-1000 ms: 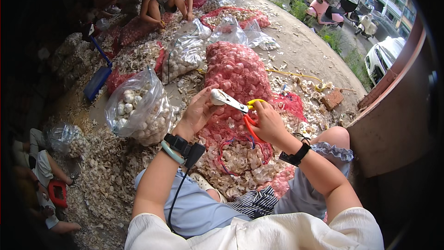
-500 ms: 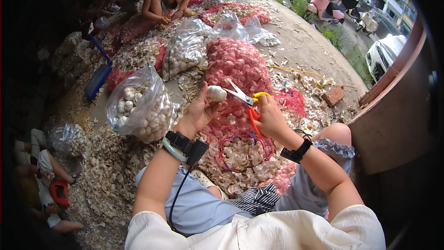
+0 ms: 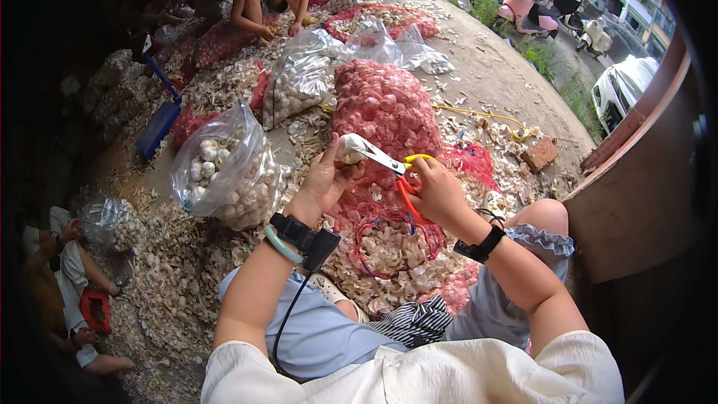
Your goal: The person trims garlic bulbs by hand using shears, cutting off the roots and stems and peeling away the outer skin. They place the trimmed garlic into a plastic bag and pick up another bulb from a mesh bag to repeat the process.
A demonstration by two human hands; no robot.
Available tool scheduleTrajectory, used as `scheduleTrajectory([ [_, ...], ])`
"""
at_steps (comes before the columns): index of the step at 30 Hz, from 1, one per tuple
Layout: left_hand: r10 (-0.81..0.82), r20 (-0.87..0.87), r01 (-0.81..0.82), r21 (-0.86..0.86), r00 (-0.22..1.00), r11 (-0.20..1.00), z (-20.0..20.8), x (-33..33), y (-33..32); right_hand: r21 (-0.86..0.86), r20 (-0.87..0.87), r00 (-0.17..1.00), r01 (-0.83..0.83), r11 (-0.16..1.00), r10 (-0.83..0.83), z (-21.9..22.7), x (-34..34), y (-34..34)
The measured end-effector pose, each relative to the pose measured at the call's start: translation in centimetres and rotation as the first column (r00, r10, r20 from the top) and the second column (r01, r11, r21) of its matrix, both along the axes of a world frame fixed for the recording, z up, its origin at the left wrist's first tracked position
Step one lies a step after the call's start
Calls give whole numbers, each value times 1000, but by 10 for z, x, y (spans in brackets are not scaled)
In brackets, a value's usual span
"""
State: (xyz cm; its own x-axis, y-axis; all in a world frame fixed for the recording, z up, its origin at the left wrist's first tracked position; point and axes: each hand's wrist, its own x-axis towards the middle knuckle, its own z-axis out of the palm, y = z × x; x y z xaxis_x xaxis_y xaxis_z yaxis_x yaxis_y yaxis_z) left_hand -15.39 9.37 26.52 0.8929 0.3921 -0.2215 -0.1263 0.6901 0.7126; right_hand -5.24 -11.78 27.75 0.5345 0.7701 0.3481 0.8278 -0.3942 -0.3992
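Observation:
A white garlic bulb point(image 3: 347, 151) is held between the fingers of my left hand point(image 3: 323, 179). My right hand point(image 3: 436, 193) grips a pair of scissors point(image 3: 385, 159) with one yellow and one red handle. The blades lie against the bulb's right side, and their tips overlap it. Right behind both hands stands a full red mesh sack of garlic point(image 3: 385, 101). Left of my left hand, an opened clear plastic bag point(image 3: 238, 191) holds trimmed white bulbs.
Garlic skins point(image 3: 176, 292) cover the floor around my legs. A blue dustpan point(image 3: 158, 129) lies at the left, and a brick point(image 3: 540, 153) at the right. One person point(image 3: 269, 0) squats at the back; another point(image 3: 71, 284) sits at the far left. More filled bags point(image 3: 295, 86) stand behind.
The scissor blades have moved left onto the garlic bulb and come closer together. The bulb has tilted slightly in my left hand. The person at the back has shifted their hands.

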Motion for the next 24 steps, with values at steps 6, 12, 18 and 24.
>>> scheduleTrajectory([
  [6, -56, 2, 55, 136, 998, 989, 3, -4, 6, -46, -58, 998, 9, 999, -12, 2, 4, -1],
  [12, 22, 9, -23, 74, 1000, 997, 6, -2, 3, -65, -122, 992, 13, 998, -21, -1, 4, -1],
  [18, -13, -16, 13, 47, 1000, 999, 4, -2, 1, -34, 82, 996, 25, 999, -22, -5, 4, -1],
  [24, -24, 10, 23, 41, 1000, 999, 7, -4, 0, -16, 21, 1000, 22, 1000, -21, -5, 3, -2],
])
